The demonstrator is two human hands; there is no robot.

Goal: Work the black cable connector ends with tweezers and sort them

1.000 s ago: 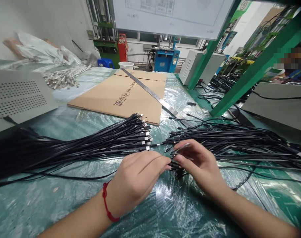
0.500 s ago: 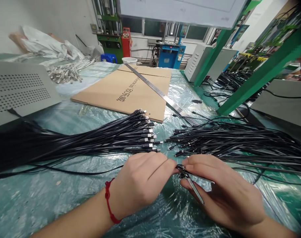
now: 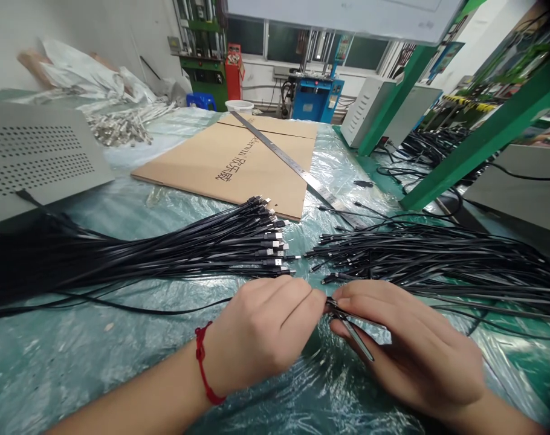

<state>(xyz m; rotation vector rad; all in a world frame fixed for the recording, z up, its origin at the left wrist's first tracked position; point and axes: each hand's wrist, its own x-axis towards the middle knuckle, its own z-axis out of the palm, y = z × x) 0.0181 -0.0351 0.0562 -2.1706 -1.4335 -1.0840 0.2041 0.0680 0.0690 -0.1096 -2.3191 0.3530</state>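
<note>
My left hand (image 3: 270, 329), with a red cord bracelet (image 3: 201, 356) at the wrist, is closed in a pinch on a black flat cable (image 3: 166, 311). The cable runs leftward from my fist, and its gripped end is hidden by my fingers. In my right hand (image 3: 415, 344) is a silver nail clipper (image 3: 359, 338), held between thumb and fingers with its two levers spread. The clipper's jaws meet the left fingertips, where a small dark piece shows. Just beyond my hands lies a bundle of black USB cables (image 3: 188, 241), silver plugs pointing right.
A second pile of black cables (image 3: 420, 254) lies on the right. Behind are a cardboard sheet (image 3: 202, 157) and a steel ruler (image 3: 279, 154) across it. A perforated grey case (image 3: 39, 157) stands left; green posts (image 3: 460, 145) rise right. Plastic film (image 3: 134, 362) covers the table.
Both hands stay in nearly the same place, still meeting at the clipper. The clipper's levers look slightly closer together. The whole view has shifted a little.
</note>
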